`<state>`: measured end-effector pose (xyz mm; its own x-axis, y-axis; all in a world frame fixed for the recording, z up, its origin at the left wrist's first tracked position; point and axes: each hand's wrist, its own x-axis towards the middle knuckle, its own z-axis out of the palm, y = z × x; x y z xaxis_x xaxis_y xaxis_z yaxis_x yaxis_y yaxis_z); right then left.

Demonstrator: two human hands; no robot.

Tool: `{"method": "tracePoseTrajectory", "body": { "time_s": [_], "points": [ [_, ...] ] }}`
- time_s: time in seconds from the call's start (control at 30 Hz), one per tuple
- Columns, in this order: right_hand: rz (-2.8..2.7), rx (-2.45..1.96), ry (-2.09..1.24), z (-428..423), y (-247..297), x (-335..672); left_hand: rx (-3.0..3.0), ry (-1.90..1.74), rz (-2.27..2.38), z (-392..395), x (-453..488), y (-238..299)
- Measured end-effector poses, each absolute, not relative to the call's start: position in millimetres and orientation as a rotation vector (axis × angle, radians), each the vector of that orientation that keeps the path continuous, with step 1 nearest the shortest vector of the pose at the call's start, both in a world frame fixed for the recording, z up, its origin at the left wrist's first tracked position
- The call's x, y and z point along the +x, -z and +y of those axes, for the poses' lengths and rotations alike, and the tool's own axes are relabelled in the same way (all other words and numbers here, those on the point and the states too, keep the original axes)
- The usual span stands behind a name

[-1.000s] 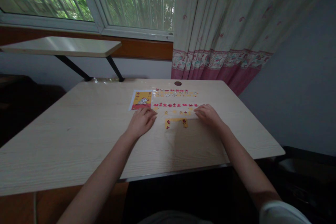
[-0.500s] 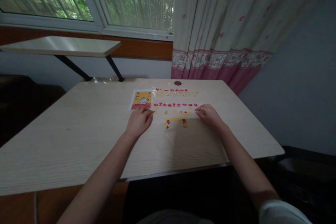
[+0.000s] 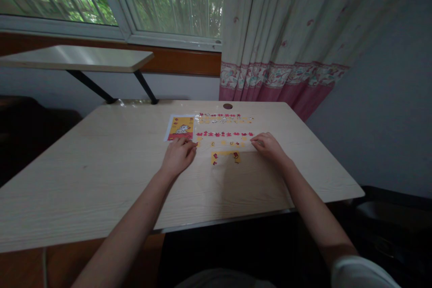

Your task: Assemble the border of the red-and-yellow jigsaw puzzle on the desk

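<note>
Jigsaw pieces in red and yellow lie in rows [image 3: 224, 134] on the light wooden table [image 3: 101, 162]. A small joined group of pieces [image 3: 225, 157] lies nearest me, between my hands. A yellow and red picture card [image 3: 182, 127] lies at the left end of the rows. My left hand [image 3: 178, 155] rests on the table just below the card, fingers curled, fingertips at the left end of a row. My right hand [image 3: 268, 146] rests at the right end of the rows, fingers bent down onto the table. Whether either hand pinches a piece is hidden.
A round cable hole [image 3: 227, 106] sits at the table's far edge. A second tabletop [image 3: 77, 57] on black legs stands behind, under the window. A patterned curtain [image 3: 283, 31] hangs at the back right. Grey wall lies to the right.
My left hand has drawn slightly left and back from the rows. My right hand has barely shifted. The view has dipped a little.
</note>
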<state>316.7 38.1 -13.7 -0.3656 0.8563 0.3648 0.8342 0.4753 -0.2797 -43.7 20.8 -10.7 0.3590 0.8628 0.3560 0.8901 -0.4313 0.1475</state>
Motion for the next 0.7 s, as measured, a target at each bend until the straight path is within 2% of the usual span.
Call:
{"method": "tracePoseTrajectory", "body": {
  "time_s": [0.33,0.7],
  "points": [
    [-2.274,-1.438,-0.086,37,13,314,-2.494,0.524,-1.632,20,-42,9],
    [-2.308,-1.407,-0.09,36,14,308,-2.26,0.555,-1.857,21,-28,9]
  ]
}}
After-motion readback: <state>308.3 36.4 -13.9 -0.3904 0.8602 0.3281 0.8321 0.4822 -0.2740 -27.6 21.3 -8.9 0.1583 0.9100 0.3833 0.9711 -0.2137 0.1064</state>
